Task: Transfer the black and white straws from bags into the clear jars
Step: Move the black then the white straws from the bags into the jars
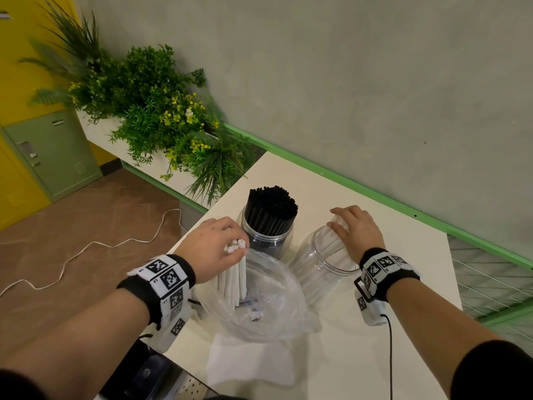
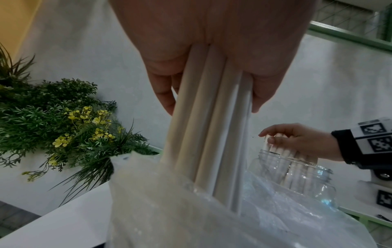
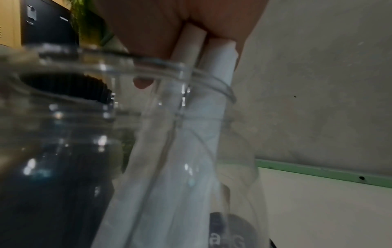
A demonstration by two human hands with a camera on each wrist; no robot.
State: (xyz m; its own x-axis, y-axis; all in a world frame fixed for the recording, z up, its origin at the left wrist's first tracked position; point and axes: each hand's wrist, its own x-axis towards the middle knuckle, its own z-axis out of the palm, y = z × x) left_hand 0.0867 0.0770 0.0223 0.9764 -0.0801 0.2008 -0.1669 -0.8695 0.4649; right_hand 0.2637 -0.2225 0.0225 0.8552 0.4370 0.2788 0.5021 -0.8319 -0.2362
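Observation:
My left hand (image 1: 219, 249) grips the tops of several white straws (image 1: 235, 280) that stand in a clear plastic bag (image 1: 259, 307) at the table's front; the left wrist view shows the white straws (image 2: 203, 134) running down from my palm into the bag (image 2: 169, 209). My right hand (image 1: 354, 229) holds another bunch of white straws (image 1: 331, 246) whose lower ends sit inside a clear jar (image 1: 317, 272); the right wrist view shows these straws (image 3: 214, 67) passing the jar's rim (image 3: 148, 62). Behind stands a second jar (image 1: 266, 236) packed with black straws (image 1: 272, 209).
The white table (image 1: 389, 356) ends at a green-edged wall ledge (image 1: 375, 194) behind. A planter of green foliage with yellow flowers (image 1: 161, 116) stands at the back left. A white cable (image 1: 86, 249) lies on the brown floor. A wire mesh panel (image 1: 490, 284) lies right of the table.

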